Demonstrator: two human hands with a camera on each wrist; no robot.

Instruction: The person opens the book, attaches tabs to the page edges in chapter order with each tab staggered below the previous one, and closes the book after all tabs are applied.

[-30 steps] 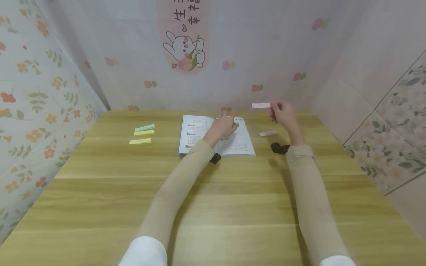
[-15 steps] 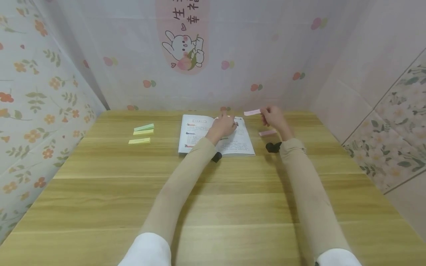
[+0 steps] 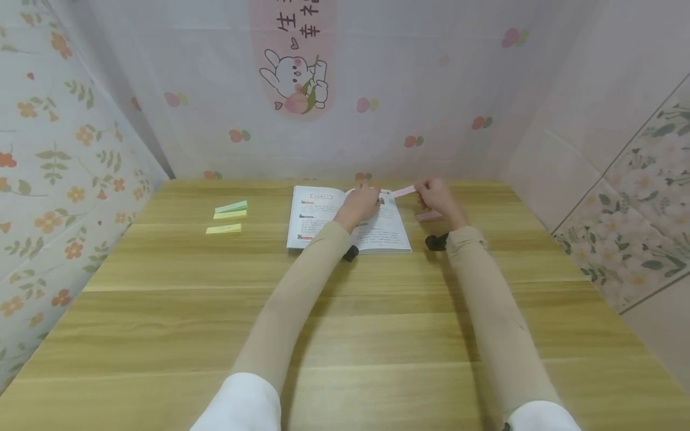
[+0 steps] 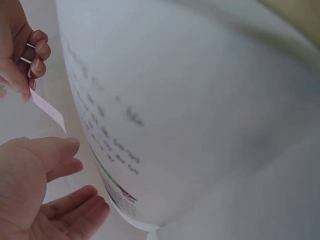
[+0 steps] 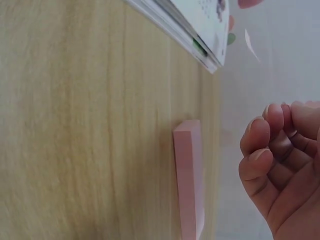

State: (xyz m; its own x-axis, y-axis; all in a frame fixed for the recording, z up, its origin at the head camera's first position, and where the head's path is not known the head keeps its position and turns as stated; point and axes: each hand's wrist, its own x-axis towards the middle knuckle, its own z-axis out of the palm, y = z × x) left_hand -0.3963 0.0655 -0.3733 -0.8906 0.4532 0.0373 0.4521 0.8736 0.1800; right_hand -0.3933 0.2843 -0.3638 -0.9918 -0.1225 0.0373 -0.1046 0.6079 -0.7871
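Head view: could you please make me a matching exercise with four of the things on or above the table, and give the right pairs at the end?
Things:
1. Book
2. Pink strip
3. Pink pad
4. Green pad

Places or states:
A. On the table, to the right of the book
B. Pinched by the right hand
C. To the left of the book
D. Open, with printed text showing

Pairs: 1-D, 2-B, 3-A, 4-C

Homelike table nook (image 3: 377,323), printed curtains (image 3: 409,78)
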